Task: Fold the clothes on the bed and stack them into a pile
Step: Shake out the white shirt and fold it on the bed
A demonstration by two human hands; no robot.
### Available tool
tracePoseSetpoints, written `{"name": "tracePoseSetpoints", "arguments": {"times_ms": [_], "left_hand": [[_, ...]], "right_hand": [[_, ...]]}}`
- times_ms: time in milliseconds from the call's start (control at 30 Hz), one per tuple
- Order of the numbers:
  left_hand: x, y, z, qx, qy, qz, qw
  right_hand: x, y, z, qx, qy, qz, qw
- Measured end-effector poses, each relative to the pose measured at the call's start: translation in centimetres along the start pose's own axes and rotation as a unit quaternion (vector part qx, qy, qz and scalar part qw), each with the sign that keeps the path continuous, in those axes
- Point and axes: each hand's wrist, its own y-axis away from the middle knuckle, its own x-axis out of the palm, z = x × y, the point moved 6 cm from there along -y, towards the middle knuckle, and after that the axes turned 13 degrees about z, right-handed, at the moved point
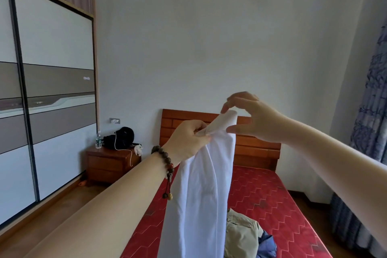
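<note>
A white shirt [201,195] hangs in the air over the red bed [272,205], reaching down past the bottom of the frame. My left hand [188,142], with a bead bracelet on its wrist, grips the shirt near its top. My right hand [251,117] is at the shirt's upper corner, with fingertips above and thumb below it; its fingers are spread, and contact is unclear. A khaki garment [240,234] and a blue garment [267,245] lie crumpled on the bed to the right of the shirt.
A wooden headboard [257,153] stands against the white wall. Left of the bed, a wooden nightstand [109,165] carries a black bag [123,137] and a water bottle [98,140]. A sliding-door wardrobe [46,90] fills the left side. Blue curtains [370,121] hang at the right.
</note>
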Motion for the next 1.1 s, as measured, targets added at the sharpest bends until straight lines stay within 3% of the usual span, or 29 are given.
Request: {"name": "tracePoseSetpoints", "arguments": {"times_ms": [133,233,367,467,700,867,1100], "left_hand": [[1.1,-0.3,-0.7,0.036,-0.035,0.036,0.998],[1.6,-0.1,-0.7,0.043,-0.044,0.044,0.997],[1.4,0.5,-0.9,0.064,-0.041,0.016,0.997],[0.4,1.6,-0.8,0.086,-0.027,-0.065,0.994],[1.1,4.1,-0.1,0.125,-0.168,-0.113,0.971],[3.0,5.1,1.3,0.049,-0.177,-0.111,0.977],[5.8,4.3,1.3,-0.065,-0.248,-0.131,0.958]], "right_hand": [[0.9,-1.0,1.0,-0.006,0.04,0.135,0.99],[1.2,-1.4,1.0,0.012,0.036,0.163,0.986],[1.3,-1.7,1.3,0.019,0.035,0.128,0.991],[1.0,-1.8,1.4,0.029,0.038,0.085,0.995],[1.1,-2.3,1.0,0.081,0.082,0.044,0.992],[0.2,-2.2,0.5,0.151,0.085,-0.031,0.984],[-0.9,-1.3,1.6,0.135,0.052,-0.025,0.989]]}}
